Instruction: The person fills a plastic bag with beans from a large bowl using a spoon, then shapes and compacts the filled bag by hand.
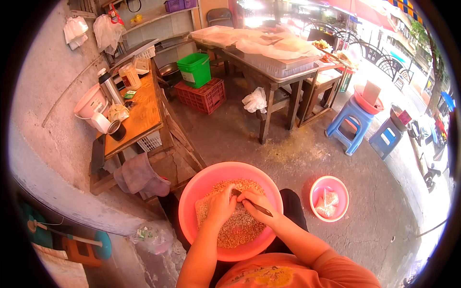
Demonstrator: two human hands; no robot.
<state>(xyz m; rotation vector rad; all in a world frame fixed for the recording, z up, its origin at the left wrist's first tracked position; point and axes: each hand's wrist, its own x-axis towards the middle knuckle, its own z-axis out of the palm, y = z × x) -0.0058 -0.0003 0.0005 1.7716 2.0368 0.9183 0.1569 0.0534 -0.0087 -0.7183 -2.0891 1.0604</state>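
Big pink basin [188, 204], bottom center, tan kernels [238, 234] inside. Left hand [223, 204] kinda bunched at slim dark tool [262, 210], exact pinch can't tell; right hand [257, 206] curled round it. Small pink basin [314, 191] right, bagged bits inside.

You have two hands, left [222, 204] and right [255, 205], one dark narrow tool [263, 210], one large pink basin [189, 206], one small pink basin [312, 197] on the floor, one green bucket [194, 71], one dark red crate [201, 97], two blue stools [349, 116] [385, 140], one steel flask [111, 87]
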